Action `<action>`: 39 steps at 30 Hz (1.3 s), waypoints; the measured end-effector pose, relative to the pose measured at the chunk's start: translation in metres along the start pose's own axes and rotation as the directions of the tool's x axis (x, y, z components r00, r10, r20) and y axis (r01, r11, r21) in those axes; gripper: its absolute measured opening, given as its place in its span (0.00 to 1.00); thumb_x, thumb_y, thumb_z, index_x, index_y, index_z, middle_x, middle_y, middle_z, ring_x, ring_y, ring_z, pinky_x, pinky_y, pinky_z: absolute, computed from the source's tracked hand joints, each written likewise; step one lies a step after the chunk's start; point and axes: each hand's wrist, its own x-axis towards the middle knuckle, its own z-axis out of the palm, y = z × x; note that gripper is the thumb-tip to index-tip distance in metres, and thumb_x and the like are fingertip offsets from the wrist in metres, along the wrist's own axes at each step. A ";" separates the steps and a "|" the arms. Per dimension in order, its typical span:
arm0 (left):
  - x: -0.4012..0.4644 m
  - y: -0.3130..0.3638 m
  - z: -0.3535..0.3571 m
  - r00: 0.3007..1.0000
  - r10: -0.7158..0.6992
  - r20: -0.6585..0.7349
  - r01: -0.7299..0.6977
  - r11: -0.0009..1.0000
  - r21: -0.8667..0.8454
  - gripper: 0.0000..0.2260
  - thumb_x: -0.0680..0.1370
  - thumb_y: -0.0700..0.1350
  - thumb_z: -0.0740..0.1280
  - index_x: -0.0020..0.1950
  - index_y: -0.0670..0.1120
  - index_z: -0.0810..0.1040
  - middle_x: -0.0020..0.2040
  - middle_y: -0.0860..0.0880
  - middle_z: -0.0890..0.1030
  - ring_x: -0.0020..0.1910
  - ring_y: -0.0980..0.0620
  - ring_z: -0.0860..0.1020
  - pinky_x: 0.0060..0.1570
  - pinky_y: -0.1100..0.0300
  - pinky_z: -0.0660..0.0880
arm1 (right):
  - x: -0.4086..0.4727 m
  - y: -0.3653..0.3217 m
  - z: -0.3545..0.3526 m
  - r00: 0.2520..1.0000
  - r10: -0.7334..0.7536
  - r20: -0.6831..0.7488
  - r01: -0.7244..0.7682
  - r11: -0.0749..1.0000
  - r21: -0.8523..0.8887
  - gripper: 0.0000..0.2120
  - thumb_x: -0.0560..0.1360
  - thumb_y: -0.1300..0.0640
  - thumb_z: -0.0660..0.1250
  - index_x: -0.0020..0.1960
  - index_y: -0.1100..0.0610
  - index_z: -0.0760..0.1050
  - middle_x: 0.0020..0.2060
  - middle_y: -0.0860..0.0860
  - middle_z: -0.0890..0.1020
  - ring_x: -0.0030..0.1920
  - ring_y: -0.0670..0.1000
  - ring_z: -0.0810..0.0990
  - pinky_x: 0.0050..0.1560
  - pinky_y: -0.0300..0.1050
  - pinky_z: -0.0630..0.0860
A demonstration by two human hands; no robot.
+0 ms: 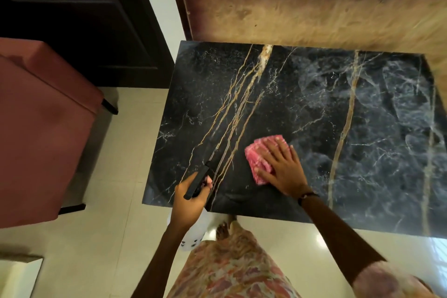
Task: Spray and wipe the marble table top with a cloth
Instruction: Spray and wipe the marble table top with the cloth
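Note:
The black marble table top (302,94) with gold and white veins fills the middle and right of the view. A folded pink cloth (256,155) lies flat on it near the front edge. My right hand (283,167) presses on the cloth, palm down and fingers spread. My left hand (191,198) grips a spray bottle (196,230) over the table's front left corner. The bottle has a black trigger head that points across the marble, and its white body hangs below my hand.
A pink upholstered chair (41,133) stands to the left of the table. A dark wooden cabinet (79,19) is behind it. A tan and brown wall panel (302,7) runs along the table's far edge. The floor (125,157) is pale glossy tile.

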 end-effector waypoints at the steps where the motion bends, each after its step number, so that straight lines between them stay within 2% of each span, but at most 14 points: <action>1: -0.005 -0.002 -0.001 1.000 -0.002 -0.001 0.002 1.000 0.010 0.10 0.76 0.34 0.66 0.42 0.49 0.79 0.37 0.47 0.80 0.30 0.61 0.77 0.31 0.71 0.72 | 0.010 -0.005 -0.002 0.998 0.068 0.012 -0.068 0.998 0.017 0.34 0.77 0.30 0.42 0.76 0.47 0.58 0.75 0.53 0.62 0.76 0.59 0.54 0.71 0.68 0.58; 4: -0.014 -0.008 -0.005 1.000 -0.013 -0.018 0.014 1.000 0.002 0.09 0.76 0.35 0.66 0.42 0.48 0.79 0.37 0.47 0.80 0.29 0.60 0.76 0.29 0.70 0.71 | 0.037 -0.046 0.001 0.986 0.169 0.000 -0.169 0.984 0.049 0.33 0.76 0.32 0.47 0.74 0.48 0.63 0.74 0.55 0.64 0.74 0.62 0.59 0.70 0.70 0.55; 10: -0.026 -0.011 -0.010 0.996 -0.042 -0.079 0.045 0.998 0.040 0.13 0.74 0.30 0.65 0.38 0.48 0.76 0.25 0.54 0.76 0.25 0.58 0.73 0.28 0.71 0.69 | 0.022 -0.164 0.029 0.987 -0.157 0.022 0.151 0.974 0.167 0.28 0.77 0.37 0.47 0.72 0.47 0.67 0.74 0.52 0.65 0.76 0.59 0.57 0.71 0.70 0.52; 12: -0.028 -0.013 -0.010 0.993 -0.055 -0.105 0.059 0.998 0.037 0.07 0.75 0.32 0.66 0.44 0.43 0.78 0.30 0.47 0.79 0.30 0.46 0.77 0.32 0.56 0.77 | 0.002 -0.181 0.042 0.973 -0.228 0.015 0.221 0.955 0.200 0.28 0.77 0.39 0.51 0.73 0.48 0.65 0.74 0.52 0.66 0.76 0.58 0.55 0.72 0.68 0.52; 14: -0.032 -0.013 -0.012 0.990 -0.087 -0.112 0.092 0.995 0.039 0.06 0.76 0.34 0.66 0.52 0.40 0.79 0.37 0.36 0.80 0.36 0.36 0.78 0.41 0.39 0.77 | -0.018 -0.175 0.045 0.959 -0.284 0.001 0.281 0.948 0.149 0.28 0.78 0.37 0.48 0.74 0.48 0.61 0.74 0.52 0.65 0.76 0.57 0.56 0.74 0.65 0.50; 16: -0.033 -0.015 -0.015 0.994 -0.080 -0.073 0.082 0.996 0.017 0.07 0.76 0.34 0.65 0.48 0.44 0.79 0.30 0.47 0.78 0.28 0.49 0.77 0.32 0.45 0.76 | -0.037 -0.149 0.040 0.949 -0.316 0.006 0.314 0.946 0.077 0.29 0.79 0.34 0.46 0.74 0.46 0.61 0.74 0.51 0.66 0.75 0.56 0.59 0.74 0.62 0.48; 17: -0.034 -0.014 -0.017 0.997 -0.059 -0.051 0.059 0.998 0.004 0.08 0.76 0.33 0.65 0.45 0.45 0.78 0.28 0.51 0.76 0.24 0.55 0.75 0.25 0.55 0.73 | -0.045 -0.131 0.038 0.952 -0.306 0.014 0.305 0.951 0.052 0.29 0.78 0.33 0.47 0.74 0.45 0.61 0.74 0.50 0.66 0.75 0.56 0.61 0.74 0.62 0.48; 19: -0.036 -0.014 -0.019 0.999 -0.030 -0.037 0.029 0.999 -0.032 0.09 0.76 0.31 0.64 0.42 0.44 0.78 0.30 0.52 0.77 0.24 0.61 0.74 0.27 0.71 0.69 | -0.062 -0.091 0.033 0.971 -0.241 0.015 0.240 0.971 0.010 0.29 0.78 0.32 0.49 0.75 0.44 0.60 0.75 0.51 0.64 0.76 0.56 0.58 0.74 0.63 0.49; 24: -0.042 -0.019 -0.022 0.998 -0.037 -0.052 0.033 0.997 -0.064 0.10 0.76 0.32 0.64 0.42 0.45 0.79 0.32 0.52 0.79 0.26 0.60 0.76 0.28 0.71 0.71 | -0.065 -0.019 0.011 0.999 0.036 0.039 -0.035 0.999 -0.025 0.32 0.78 0.31 0.45 0.76 0.46 0.57 0.76 0.53 0.61 0.77 0.57 0.51 0.73 0.65 0.56; 28: -0.041 -0.023 -0.024 0.998 -0.027 -0.054 0.023 0.998 -0.064 0.08 0.76 0.33 0.64 0.43 0.44 0.79 0.37 0.47 0.79 0.26 0.61 0.75 0.29 0.70 0.71 | -0.031 -0.050 0.007 0.980 0.196 0.038 -0.198 0.980 0.032 0.32 0.77 0.31 0.44 0.76 0.46 0.58 0.76 0.53 0.61 0.76 0.59 0.55 0.73 0.67 0.52; 30: -0.042 -0.022 -0.021 0.999 -0.013 -0.038 0.010 0.998 -0.066 0.07 0.76 0.33 0.64 0.43 0.43 0.79 0.35 0.48 0.78 0.25 0.60 0.74 0.28 0.70 0.70 | -0.019 -0.080 0.012 0.987 0.157 0.027 -0.159 0.984 0.076 0.33 0.77 0.31 0.43 0.75 0.47 0.60 0.75 0.54 0.62 0.75 0.61 0.58 0.71 0.70 0.53; 34: -0.041 -0.022 -0.012 1.000 0.014 -0.003 -0.014 0.999 -0.031 0.07 0.76 0.35 0.65 0.42 0.46 0.79 0.29 0.54 0.76 0.23 0.59 0.71 0.28 0.70 0.67 | -0.034 -0.121 0.025 0.995 -0.096 0.023 0.095 0.994 0.058 0.30 0.78 0.33 0.44 0.72 0.47 0.65 0.72 0.55 0.69 0.73 0.61 0.63 0.69 0.71 0.60; 37: -0.041 -0.019 -0.004 1.000 0.012 0.028 -0.011 0.999 -0.032 0.08 0.76 0.35 0.65 0.43 0.47 0.79 0.27 0.57 0.77 0.24 0.59 0.73 0.28 0.68 0.68 | -0.072 -0.101 0.031 0.979 -0.199 0.033 0.199 0.980 -0.001 0.28 0.79 0.34 0.45 0.73 0.45 0.63 0.73 0.51 0.68 0.74 0.58 0.62 0.72 0.63 0.53; 39: -0.042 -0.016 0.001 0.999 0.013 0.045 -0.012 1.000 -0.027 0.08 0.76 0.34 0.65 0.42 0.45 0.79 0.30 0.56 0.78 0.25 0.61 0.74 0.30 0.68 0.68 | -0.099 -0.066 0.030 0.983 -0.182 0.014 0.182 0.983 -0.038 0.28 0.79 0.34 0.48 0.75 0.44 0.59 0.75 0.50 0.63 0.76 0.57 0.57 0.73 0.62 0.52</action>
